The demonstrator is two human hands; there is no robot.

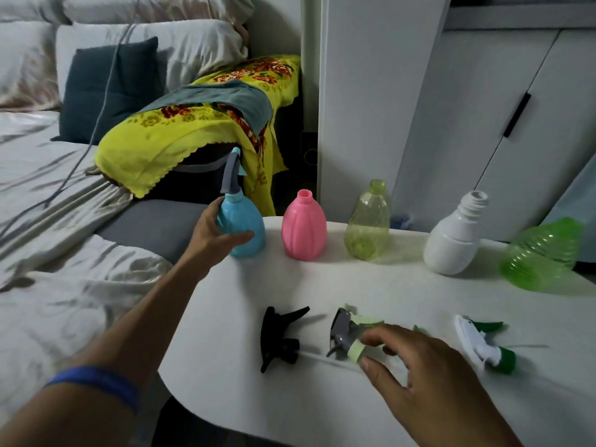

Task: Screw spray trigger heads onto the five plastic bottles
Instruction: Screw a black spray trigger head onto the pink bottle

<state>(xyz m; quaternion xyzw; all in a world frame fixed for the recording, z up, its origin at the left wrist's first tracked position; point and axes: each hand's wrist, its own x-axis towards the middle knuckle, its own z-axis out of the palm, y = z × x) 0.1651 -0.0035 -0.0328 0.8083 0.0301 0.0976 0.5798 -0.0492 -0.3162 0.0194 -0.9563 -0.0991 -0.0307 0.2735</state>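
Several bottles stand in a row on the white table (322, 404). My left hand (215, 235) grips the blue bottle (245, 222) at the far left; a grey-blue trigger head (233, 171) sits on its neck. To its right stand the pink bottle (303, 225), the pale yellow-green bottle (367, 222), the white bottle (454, 238) and the bright green bottle (541, 254), all with open necks. My right hand (429, 379) pinches the collar of the grey and light-green trigger head (346, 332) lying on the table. A black trigger head (280, 337) lies left of it, a white and green one (483, 345) to the right.
A bed with grey-white sheets (58, 253) and pillows lies to the left of the table. A yellow flowered cloth (193, 130) covers something behind the blue bottle. White cupboard doors (483, 108) stand behind the table. The table's left edge curves close to the blue bottle.
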